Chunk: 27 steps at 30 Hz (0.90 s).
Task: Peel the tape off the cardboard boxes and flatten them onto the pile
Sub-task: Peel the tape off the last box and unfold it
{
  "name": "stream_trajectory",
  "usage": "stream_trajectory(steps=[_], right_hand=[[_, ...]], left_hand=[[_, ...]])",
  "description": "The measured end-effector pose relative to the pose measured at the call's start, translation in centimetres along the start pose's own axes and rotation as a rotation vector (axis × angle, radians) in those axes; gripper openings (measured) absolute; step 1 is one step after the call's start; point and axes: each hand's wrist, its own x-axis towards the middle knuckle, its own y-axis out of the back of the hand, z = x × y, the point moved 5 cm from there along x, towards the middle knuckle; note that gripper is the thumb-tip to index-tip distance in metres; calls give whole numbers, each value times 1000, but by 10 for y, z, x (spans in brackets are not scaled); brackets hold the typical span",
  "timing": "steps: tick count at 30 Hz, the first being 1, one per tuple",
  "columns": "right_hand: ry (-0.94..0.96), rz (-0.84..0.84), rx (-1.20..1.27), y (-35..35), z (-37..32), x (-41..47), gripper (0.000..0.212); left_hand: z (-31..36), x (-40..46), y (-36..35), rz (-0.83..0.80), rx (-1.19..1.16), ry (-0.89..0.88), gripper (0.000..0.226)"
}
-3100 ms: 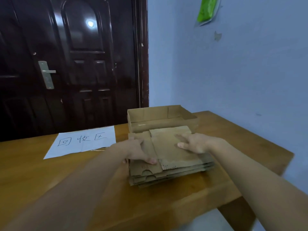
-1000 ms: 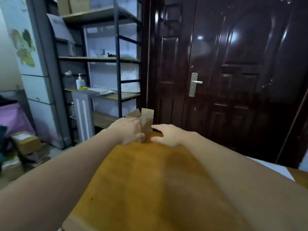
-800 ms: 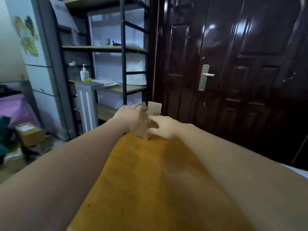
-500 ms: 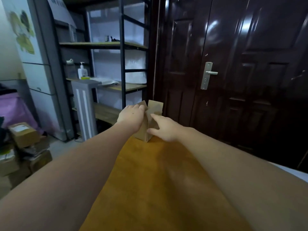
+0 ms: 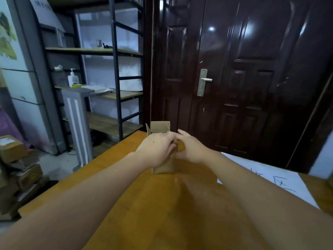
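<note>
Your left hand grips the upright small box from its left; your right hand touches it opposite, grasp unclear.

A small cardboard box stands upright on the wooden tabletop, its top flaps open. The left hand wraps around its near side; the right hand touches its right side. A white paper sheet lies to the right, before a dark door.

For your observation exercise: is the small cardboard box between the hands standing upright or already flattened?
Upright, not flattened. The cardboard box stands on the wooden table, its top flaps raised above the left hand and right hand.
</note>
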Motion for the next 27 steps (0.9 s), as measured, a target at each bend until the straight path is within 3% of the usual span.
stream_trajectory(steps=[5, 11, 17, 20, 27], right_hand=[[-65, 125, 80, 19, 18, -89, 52], [-185, 165, 98, 39, 29, -169, 45], [-259, 229, 37, 59, 30, -239, 53], [-303, 279, 91, 65, 34, -271, 58], [-442, 347, 337, 46, 49, -330, 75]], left_hand=[[72, -23, 2, -3, -101, -113, 12], [118, -34, 28, -20, 83, -96, 38], [130, -64, 35, -219, 79, 7, 79], [143, -83, 28, -313, 83, -21, 77], [186, -111, 2, -343, -139, 45, 62]])
